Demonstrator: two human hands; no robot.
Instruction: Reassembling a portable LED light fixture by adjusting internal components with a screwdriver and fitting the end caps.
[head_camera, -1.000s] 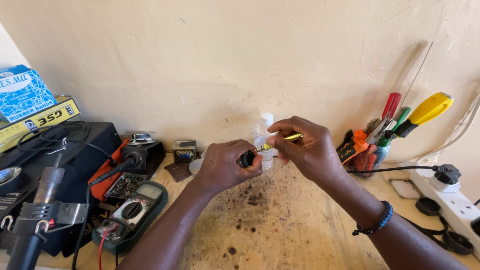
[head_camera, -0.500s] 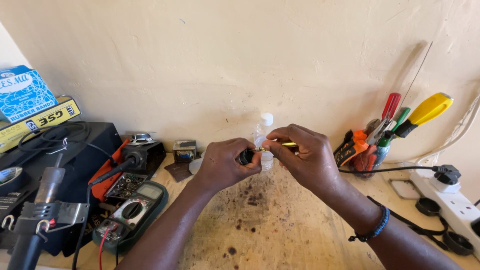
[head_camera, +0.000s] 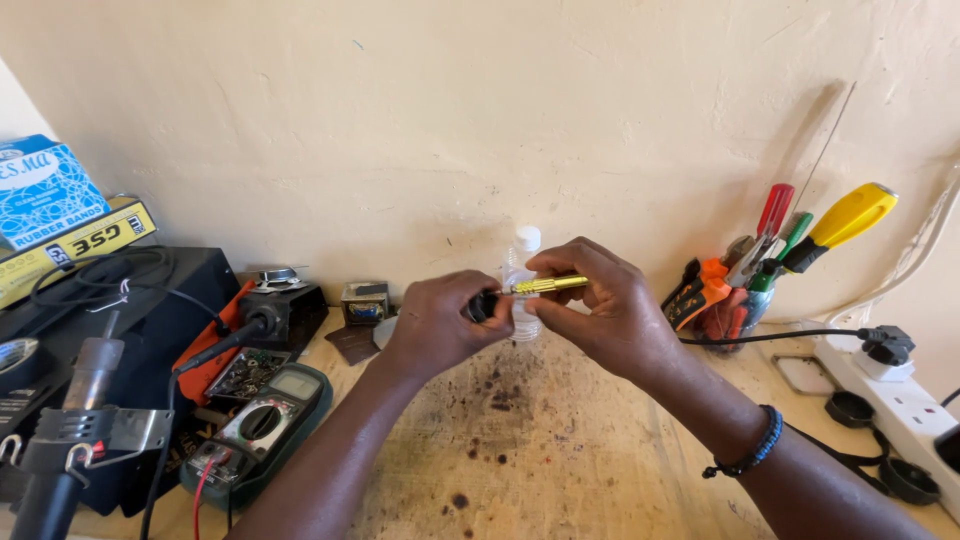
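Both hands are meeting above the middle of the worktop (head_camera: 540, 470), holding one small thing between them. The left hand (head_camera: 432, 325) is closing its fingers around the dark end of a gold-coloured plug (head_camera: 545, 285), and the right hand (head_camera: 610, 310) is pinching the metal barrel of that plug between thumb and fingertips. The plug is lying roughly level, spanning the gap between the two hands, raised clear of the worktop.

Just behind the hands, a small clear plastic bottle (head_camera: 522, 262) with a white cap is standing upright near the wall; its lower part is hidden by the fingers. To the left of the left hand, a green multimeter (head_camera: 265, 420) is lying on the worktop with a red lead beside it, and a soldering tool in its stand (head_camera: 70, 420) is sitting further left still. To the right of the right hand, a cup of screwdrivers (head_camera: 760, 270) with red, green and yellow handles is standing against the wall. Beyond it, a white power strip (head_camera: 900, 400) is lying well apart from the hands, with a black cable (head_camera: 770, 336) running to it. A dark beaded bracelet (head_camera: 748, 450) is sitting on the right wrist.
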